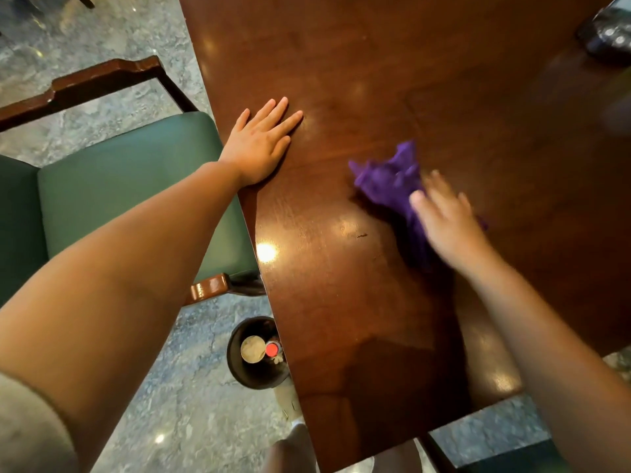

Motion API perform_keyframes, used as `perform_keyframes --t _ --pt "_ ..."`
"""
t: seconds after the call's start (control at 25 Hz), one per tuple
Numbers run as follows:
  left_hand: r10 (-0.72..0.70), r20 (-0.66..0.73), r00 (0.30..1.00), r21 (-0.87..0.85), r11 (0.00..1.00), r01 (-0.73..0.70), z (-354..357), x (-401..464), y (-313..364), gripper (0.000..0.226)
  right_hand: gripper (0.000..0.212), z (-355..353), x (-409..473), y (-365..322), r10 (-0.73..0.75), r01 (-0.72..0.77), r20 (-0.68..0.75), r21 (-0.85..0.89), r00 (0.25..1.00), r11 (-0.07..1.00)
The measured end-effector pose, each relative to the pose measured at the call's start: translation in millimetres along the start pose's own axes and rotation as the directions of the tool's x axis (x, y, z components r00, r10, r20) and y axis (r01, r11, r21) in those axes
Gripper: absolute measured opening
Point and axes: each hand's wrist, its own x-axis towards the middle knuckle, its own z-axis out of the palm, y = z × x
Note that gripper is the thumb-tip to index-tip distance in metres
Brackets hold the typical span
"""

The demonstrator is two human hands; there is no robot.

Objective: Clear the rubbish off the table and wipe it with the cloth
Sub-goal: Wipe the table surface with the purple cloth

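A crumpled purple cloth (389, 180) lies on the dark wooden table (341, 302), right of centre. My right hand (447, 218) presses on its near end with straight fingers; the hand is blurred by motion. My left hand (261, 143) lies flat, palm down, near the table's left edge, apart from the cloth. A small dark speck (362, 236) sits on the wood just left of my right hand. On the floor by the table's left side stands a dark round bin (239, 367) holding a cup and a red-capped item.
A green-cushioned wooden chair (129, 186) stands against the table's left edge. A dark shiny object (606, 32) sits at the far right corner of the table. Marble floor surrounds the table. My feet show below its near edge.
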Motion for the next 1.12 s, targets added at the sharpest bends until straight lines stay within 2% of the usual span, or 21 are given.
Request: perform_keyframes --t 0.04,0.08,0.16,0.32,0.4,0.48,0.56,0.64,0.72,0.76,0.8,0.88,0.96,1.12 --pt "0.000 -0.003 1.000 0.001 1.000 0.000 0.7 -0.4 -0.1 0.046 0.048 17.9 -0.4 2.7 -0.049 0.049 0.006 -0.230 0.999 0.972" --pt "0.002 -0.010 1.000 0.003 1.000 -0.002 1.2 -0.4 -0.3 0.046 0.053 33.9 -4.5 -0.5 -0.094 0.097 0.026 -0.357 0.995 0.929" --pt "0.002 -0.010 1.000 -0.002 1.000 -0.002 1.1 0.0 -0.3 0.046 0.055 60.6 -22.9 -15.1 -0.155 0.175 0.081 -0.427 0.985 0.887" --pt "-0.045 -0.014 0.999 -0.033 0.998 0.045 1.4 -1.1 5.0 0.048 0.052 91.2 -76.1 -53.4 -0.314 0.375 0.209 -0.406 0.926 0.833" --pt "-0.124 -0.068 0.990 -0.129 0.985 0.114 0.7 -10.6 13.1 0.049 0.055 95.9 -94.5 -63.4 -0.360 0.448 0.285 -0.361 0.888 0.818" --pt "-0.218 -0.109 0.970 -0.290 0.940 0.179 -2.4 -30.4 27.4 0.051 0.058 94.8 -100.4 -63.8 -0.410 0.492 0.300 -0.292 0.862 0.820" --pt "-0.328 -0.156 0.932 -0.458 0.860 0.226 -7.8 -61.2 47.3 0.052 0.056 86.0 -101.8 -60.0 -0.445 0.501 0.272 -0.190 0.853 0.845" --pt "-0.436 -0.255 0.863 -0.557 0.796 0.237 -13.0 -100.8 72.2 0.055 0.050 72.9 -104.9 -50.4 -0.443 0.469 0.178 -0.150 0.879 0.870" --pt "-0.424 -0.376 0.824 -0.506 0.839 0.201 -11.9 -144.3 98.8 0.054 0.043 62.4 -110.4 -39.7 -0.449 0.454 0.075 -0.194 0.891 0.869" --pt "-0.334 -0.416 0.846 -0.428 0.892 0.142 -6.2 -163.3 110.5 0.052 0.043 60.0 -113.0 -36.6 -0.450 0.452 0.066 -0.229 0.891 0.862" --pt "-0.223 -0.406 0.886 -0.352 0.933 0.074 2.3 -179.1 120.3 0.048 0.045 59.1 -115.3 -35.2 -0.441 0.446 0.080 -0.261 0.894 0.856" --pt "-0.095 -0.255 0.962 -0.268 0.963 0.024 21.1 -199.1 133.5 0.044 0.048 59.6 -115.9 -36.3 -0.404 0.419 0.113 -0.297 0.908 0.858" --pt "-0.143 -0.111 0.984 -0.270 0.957 0.108 27.7 -207.8 140.2 0.048 0.047 60.1 -117.5 -38.8 -0.387 0.409 0.132 -0.317 0.913 0.856" --pt "-0.261 0.002 0.965 -0.326 0.913 0.247 23.9 -225.6 149.4 0.053 0.045 57.5 -125.5 -37.7 -0.451 0.470 0.137 -0.331 0.882 0.818"
